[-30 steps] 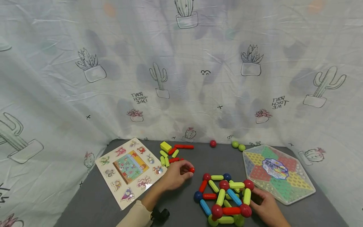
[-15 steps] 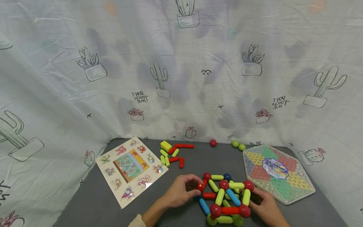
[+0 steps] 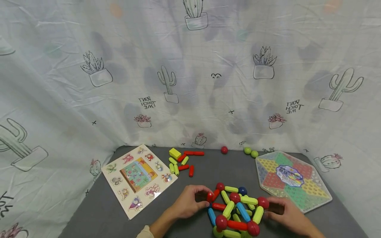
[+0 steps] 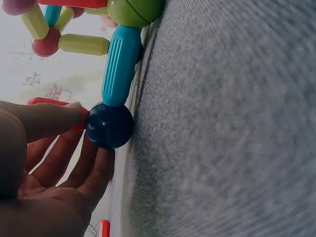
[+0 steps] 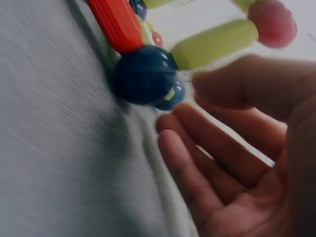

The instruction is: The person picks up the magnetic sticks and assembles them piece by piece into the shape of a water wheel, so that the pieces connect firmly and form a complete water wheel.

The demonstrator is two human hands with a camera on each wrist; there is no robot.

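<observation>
A framework of magnetic rods and balls stands on the grey table; its top shows red balls (image 3: 221,222), yellow-green rods and a blue rod (image 3: 243,212). My left hand (image 3: 190,201) pinches a red magnetic rod (image 3: 210,196) between thumb and fingers at the framework's left corner. In the left wrist view the red rod (image 4: 79,116) meets a dark blue ball (image 4: 109,125), and the lower fingers reach to that ball. At the right side, my right hand (image 3: 284,213) has its fingers loosely bent beside a corner; in the right wrist view, they are close to another dark blue ball (image 5: 145,75).
Loose red rods (image 3: 191,171) and yellow-green rods lie behind, next to a yellow block (image 3: 175,153). A picture puzzle board (image 3: 117,195) lies at left, a hexagonal game board (image 3: 294,180) at right. Red (image 3: 224,150) and green balls (image 3: 247,150) sit by the curtain.
My left hand has brought the red rod rightward from near the loose rods to the framework. The framework has turned slightly, and my right hand has moved a little to the right.
</observation>
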